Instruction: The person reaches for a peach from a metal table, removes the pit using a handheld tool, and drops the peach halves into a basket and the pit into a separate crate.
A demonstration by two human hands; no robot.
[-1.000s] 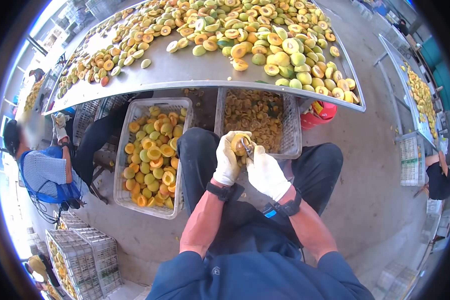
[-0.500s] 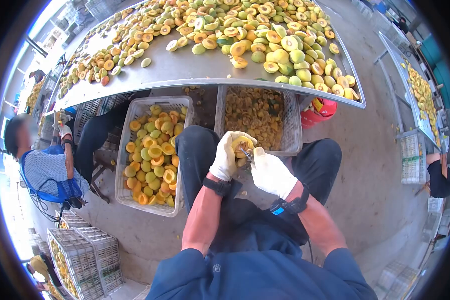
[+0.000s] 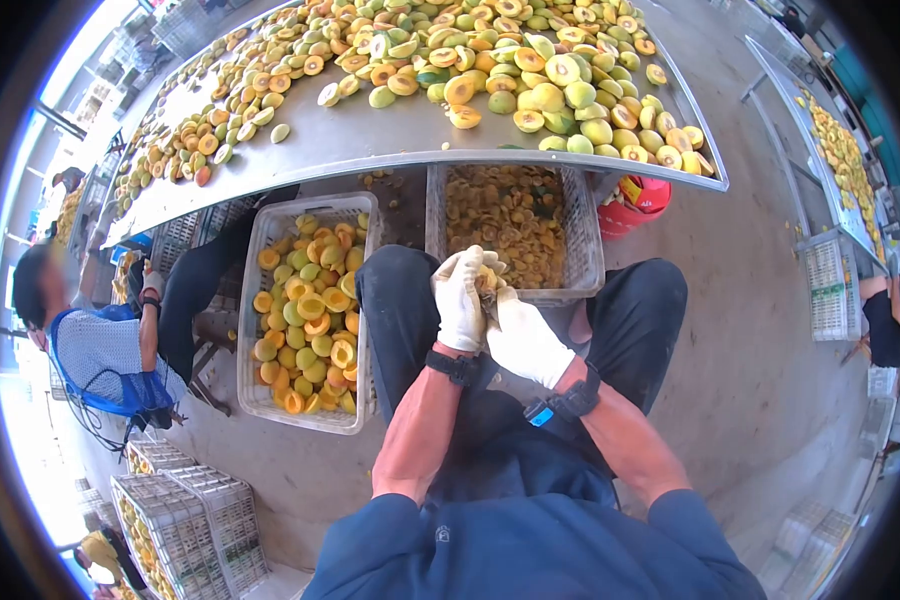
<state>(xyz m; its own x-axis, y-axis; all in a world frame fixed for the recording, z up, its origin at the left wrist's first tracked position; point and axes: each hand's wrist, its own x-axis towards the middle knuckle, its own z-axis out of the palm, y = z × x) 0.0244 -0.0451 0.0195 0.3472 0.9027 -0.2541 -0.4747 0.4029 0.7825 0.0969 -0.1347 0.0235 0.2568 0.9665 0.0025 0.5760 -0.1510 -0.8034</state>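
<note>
My left hand [image 3: 459, 300], in a white glove, is closed around a halved yellow peach [image 3: 489, 278], most of which its fingers cover. Against the same fruit is my gloved right hand [image 3: 528, 340], fingers closed; the small metal pitting tool seen in it a moment before is now largely hidden. Both hands are together above my lap, near the front rim of a crate of brownish pits and scraps [image 3: 505, 225]. Left of my knee stands a white crate [image 3: 362, 405] with peach halves, their hollows showing.
A metal table [image 3: 370, 135] piled with cut peaches [image 3: 560, 95] spans the front. Under its right side is a red bucket [image 3: 638, 208]. A co-worker [image 3: 110, 350] sits at left. Stacked crates [image 3: 195, 520] stand behind on the left; another fruit table [image 3: 835, 170] is at right.
My hands have come closer together and the left has turned, covering more of the peach half. The metal tool has gone from sight between them. The co-worker's hand has moved lower.
</note>
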